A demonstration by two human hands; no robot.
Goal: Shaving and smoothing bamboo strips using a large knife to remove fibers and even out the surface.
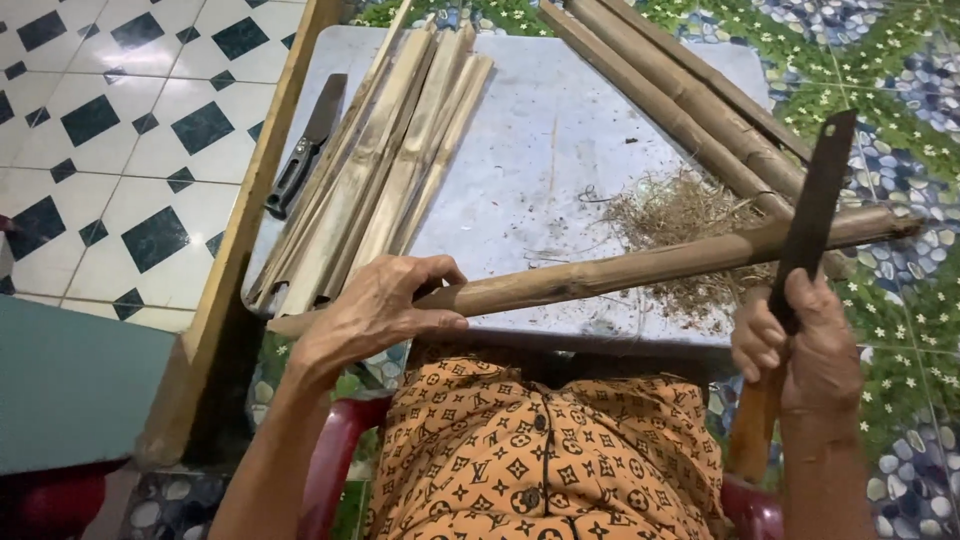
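My left hand grips the near end of a long brown bamboo stick that lies across the front edge of a worn grey table, pointing to the right. My right hand holds a dark flat blade by its wooden handle, blade up, its edge against the stick near the far right part. A heap of fine bamboo shavings lies on the table just behind the stick.
A bundle of split bamboo strips lies on the table's left half, with a second dark knife beside it. Whole bamboo poles cross the right corner. A wooden plank leans at the left; tiled floor beyond.
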